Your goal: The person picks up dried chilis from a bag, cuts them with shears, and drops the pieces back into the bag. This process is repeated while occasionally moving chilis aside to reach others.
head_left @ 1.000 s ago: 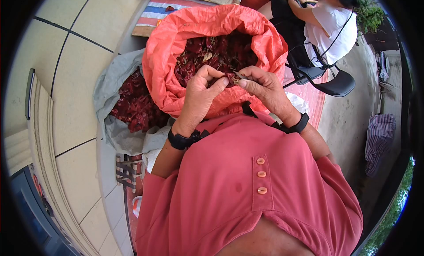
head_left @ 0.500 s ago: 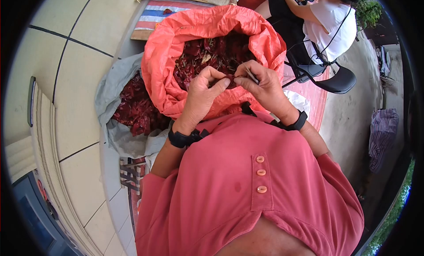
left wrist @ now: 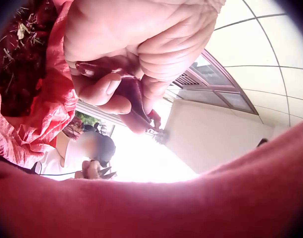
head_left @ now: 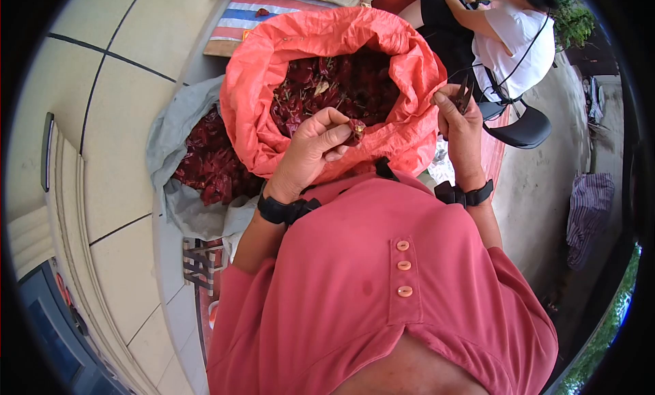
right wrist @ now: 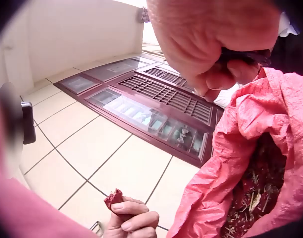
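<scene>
My left hand [head_left: 308, 156] pinches a dried red chili [head_left: 355, 132] between thumb and fingers over the near rim of a red woven sack [head_left: 256, 74]. The chili's pale, open end points right; in the left wrist view its dark, glossy body [left wrist: 131, 94] lies along the fingers. Many dark red chilies [head_left: 300, 95] and thin stem bits fill the sack. At the sack's right edge, my right hand [head_left: 464, 139] holds small dark-bladed scissors [head_left: 464, 96], blades pointing up and away. Its thumb and fingertip are right at the rim, apart from the left hand.
A grey sack [head_left: 164, 142] of red chilies leans at the left. Beyond the red sack lies a striped sheet [head_left: 252, 13]. At the far right, a person in a white shirt [head_left: 512, 44] sits on a black chair [head_left: 522, 129]. A wooden-slatted stool [head_left: 198, 265] stands lower left.
Both hands were together at the chili; the right hand has moved away to the right with the scissors. The left hand keeps the chili, whose end now shows.
</scene>
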A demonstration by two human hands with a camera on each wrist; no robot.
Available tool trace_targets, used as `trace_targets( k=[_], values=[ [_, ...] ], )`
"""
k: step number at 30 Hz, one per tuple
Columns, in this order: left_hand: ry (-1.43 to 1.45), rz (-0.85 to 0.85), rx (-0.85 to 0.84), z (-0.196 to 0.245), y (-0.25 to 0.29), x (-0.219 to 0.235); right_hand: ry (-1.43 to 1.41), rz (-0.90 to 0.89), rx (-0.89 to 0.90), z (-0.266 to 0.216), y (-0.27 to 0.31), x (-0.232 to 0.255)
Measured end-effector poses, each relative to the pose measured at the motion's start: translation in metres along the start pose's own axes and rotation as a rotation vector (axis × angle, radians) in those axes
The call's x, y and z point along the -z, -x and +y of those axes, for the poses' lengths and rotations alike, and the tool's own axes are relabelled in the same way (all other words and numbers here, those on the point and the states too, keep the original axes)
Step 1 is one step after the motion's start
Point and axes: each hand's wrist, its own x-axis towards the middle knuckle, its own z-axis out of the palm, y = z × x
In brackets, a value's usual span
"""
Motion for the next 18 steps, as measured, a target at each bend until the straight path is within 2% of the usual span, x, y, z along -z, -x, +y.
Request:
trace_targets(
  k=[2,5,8,11,14,18],
  values=[
    [0.02,-0.009,-0.006,0.001,0.001,0.005,0.067,0.097,-0.047,0.022,0.004,0.018],
    [0.016,-0.005,-0.015,-0.002,0.004,0.011,0.27,0.155,0.007,0.079,0.009,0.058],
    [0.001,0.043,-0.031,0.001,0.012,0.012,0.359,0.172,-0.108,0.141,0.021,0.103],
    [-0.021,0.073,-0.049,0.005,0.02,0.014,0.625,0.218,-0.259,0.178,0.038,0.125],
    [-0.066,0.103,-0.05,0.003,0.022,0.014,1.053,0.261,-0.35,0.202,0.047,0.144],
    [-0.107,0.138,-0.052,0.004,0.023,0.007,0.96,0.257,-0.254,0.224,0.048,0.163]
  ],
)
